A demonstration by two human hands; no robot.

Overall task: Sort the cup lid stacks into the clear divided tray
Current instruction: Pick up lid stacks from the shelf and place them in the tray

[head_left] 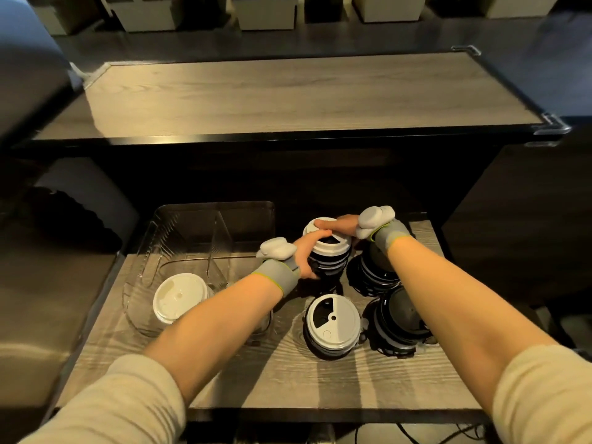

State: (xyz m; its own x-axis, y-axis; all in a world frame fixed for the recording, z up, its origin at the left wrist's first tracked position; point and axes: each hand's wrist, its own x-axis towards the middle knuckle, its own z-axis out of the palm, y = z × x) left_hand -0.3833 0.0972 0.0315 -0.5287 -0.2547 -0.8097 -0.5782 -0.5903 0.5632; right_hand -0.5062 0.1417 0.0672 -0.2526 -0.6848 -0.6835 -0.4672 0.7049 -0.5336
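A long wooden shelf (304, 91) runs across the back, with pale boxes (262, 11) lined up beyond it. Below and nearer sits the lower wooden surface (272, 373), where everything else stands.

On the left part of that surface is the clear tray (179, 225), split by an upright divider (221, 238). A stack of white lids (179, 298) stands in its near compartment; the far compartments look bare.

To the right of the tray, four stacks stand close together in a square. The near white-topped stack (331, 325) has black lids under its white top. Just beside it on the right is the near black stack (400, 325), and behind that is the far black stack (374, 274), partly hidden by the right forearm.

The fourth, the held stack (330, 254), is at the far left of the group, just right of the tray. It is black lids with a white lid on top, and I cannot tell whether it is lifted or resting.

Both hands are on it. The left hand (304, 254) has its grip closed round the side, fingers curled about the black lids and thumb on the white rim. The right hand (339, 224) has its grip closed over the far edge of the top lid.

Each wrist wears a grey band carrying a white device, left (277, 248) and right (376, 217)
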